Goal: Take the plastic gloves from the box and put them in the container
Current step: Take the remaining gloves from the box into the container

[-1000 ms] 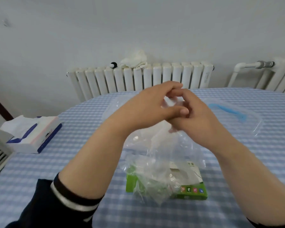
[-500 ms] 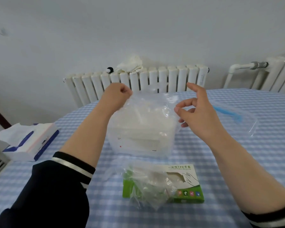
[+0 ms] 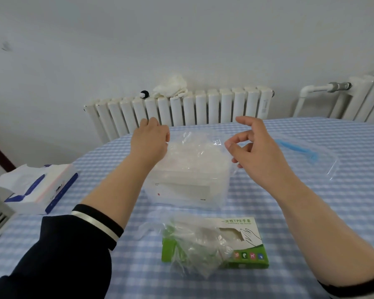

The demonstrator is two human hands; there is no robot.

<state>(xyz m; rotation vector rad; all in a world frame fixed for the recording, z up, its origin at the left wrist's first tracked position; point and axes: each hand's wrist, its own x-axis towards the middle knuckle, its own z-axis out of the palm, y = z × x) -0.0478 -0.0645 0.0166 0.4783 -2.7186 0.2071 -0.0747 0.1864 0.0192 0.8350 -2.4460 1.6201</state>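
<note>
Hands parted over the clear plastic container (image 3: 188,178)
Left hand (image 3: 150,141) now pinches the thin clear glove (image 3: 200,140) at the rim; right hand (image 3: 255,151) grip has loosened, holding nothing, so the drop seems nearly done

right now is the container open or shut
Open: the container has no lid on; its lid lies on the table to its right.

Container (image 3: 188,182) stands behind glove box (image 3: 242,240), lid (image 3: 324,160) right, tissue box (image 3: 41,188) left
</note>
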